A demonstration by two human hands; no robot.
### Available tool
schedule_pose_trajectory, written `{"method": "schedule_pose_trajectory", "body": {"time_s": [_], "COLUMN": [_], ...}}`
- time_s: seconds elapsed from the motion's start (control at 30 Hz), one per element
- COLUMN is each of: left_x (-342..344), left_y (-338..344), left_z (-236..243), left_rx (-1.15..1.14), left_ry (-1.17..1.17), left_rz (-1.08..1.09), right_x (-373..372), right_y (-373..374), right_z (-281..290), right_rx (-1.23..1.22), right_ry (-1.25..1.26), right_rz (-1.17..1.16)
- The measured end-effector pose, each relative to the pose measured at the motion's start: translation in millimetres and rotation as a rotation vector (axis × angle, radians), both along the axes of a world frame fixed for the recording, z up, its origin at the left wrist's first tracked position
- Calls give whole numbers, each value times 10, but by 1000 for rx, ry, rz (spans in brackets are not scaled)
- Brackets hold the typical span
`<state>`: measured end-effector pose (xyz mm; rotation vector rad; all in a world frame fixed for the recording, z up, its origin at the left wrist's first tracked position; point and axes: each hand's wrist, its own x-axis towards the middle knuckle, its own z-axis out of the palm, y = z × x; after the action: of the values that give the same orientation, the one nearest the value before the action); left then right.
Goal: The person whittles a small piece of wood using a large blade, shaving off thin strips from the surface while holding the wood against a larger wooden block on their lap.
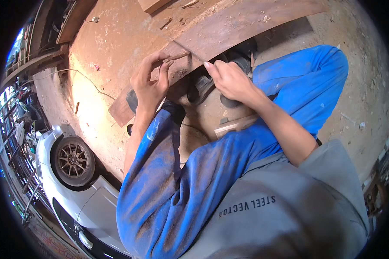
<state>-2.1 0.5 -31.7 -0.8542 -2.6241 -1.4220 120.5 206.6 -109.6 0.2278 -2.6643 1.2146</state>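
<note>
Thumb and fingertips of my left hand pinch a small, slim brown piece of wood. My right hand is closed round the near end of a thin, dark, rod-like tool, perhaps a file. Its shaft points away to the upper left and passes close by the wood's tip; whether they touch I cannot tell. Both hands are over a long brown wooden board, which slants across in front of my feet and carries small shavings and dust.
My blue-trousered legs are folded close, with dark footwear under the board's near edge. A pale wood offcut lies between my legs. A wood block stands at the far edge. To the left is a silver car; a thin cable crosses the floor.
</note>
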Motion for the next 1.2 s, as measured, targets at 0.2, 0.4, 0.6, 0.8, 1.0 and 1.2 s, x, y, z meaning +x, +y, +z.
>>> {"method": "schedule_pose_trajectory", "body": {"time_s": [0.2,0.4,0.6,0.8,1.0,1.2], "left_x": [27,34,55,6,28,17], "left_y": [-26,21,92,36,-41,-20], "left_z": [-35,53,170,-41,20,-80], "left_rx": [40,-16,-62,57,-4,57], "left_ry": [-13,68,89,9,24,-57], "left_rz": [-3,-111,-216,-75,-75,10], "right_x": [255,119,41,-26,230,44], "right_y": [-27,43,-33,174,-34,-56], "right_z": [280,321,23,229,-35,-232], "right_rx": [-25,-101,-110,-375,-163,-114], "right_ry": [-52,-512,-541,-469,-362,-279], "right_rz": [13,-76,-96,14,30,-41]}}
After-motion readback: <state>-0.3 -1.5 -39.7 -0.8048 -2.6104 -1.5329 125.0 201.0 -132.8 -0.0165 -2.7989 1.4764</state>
